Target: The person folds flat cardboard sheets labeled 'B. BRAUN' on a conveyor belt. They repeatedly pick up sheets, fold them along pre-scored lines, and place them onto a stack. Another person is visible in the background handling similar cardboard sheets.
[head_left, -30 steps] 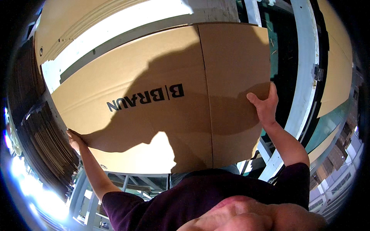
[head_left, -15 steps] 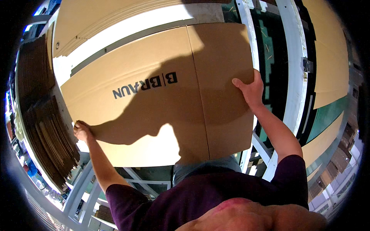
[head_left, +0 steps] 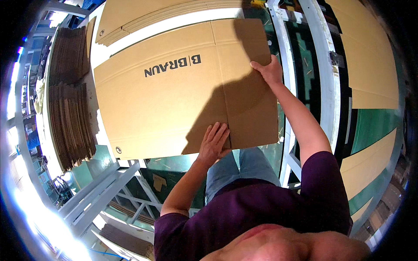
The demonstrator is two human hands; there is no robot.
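Observation:
A large flat cardboard box blank (head_left: 161, 104) with dark print and a crease near its right end lies in front of me, partly in my shadow. At its right edge, my right hand (head_left: 269, 71) grips it with the thumb on top; the other fingers are mostly hidden. My left hand (head_left: 213, 141) rests on the near edge beside the crease, its fingers stretched flat over the cardboard. The thumb is partly visible at the edge.
Beyond the blank lies a stack of cardboard sheets (head_left: 174, 19). Piles of brown cardboard (head_left: 72, 122) stand on the left. A pale metal frame rail (head_left: 324, 87) runs along the right, with more cardboard sheets (head_left: 370, 56) past it. Grey frame bars (head_left: 102, 187) are at lower left.
My left hand has left the blank's left edge and now lies on its near edge by the crease. The right hand and blank have shifted slightly away from me. My shadow covers less cardboard.

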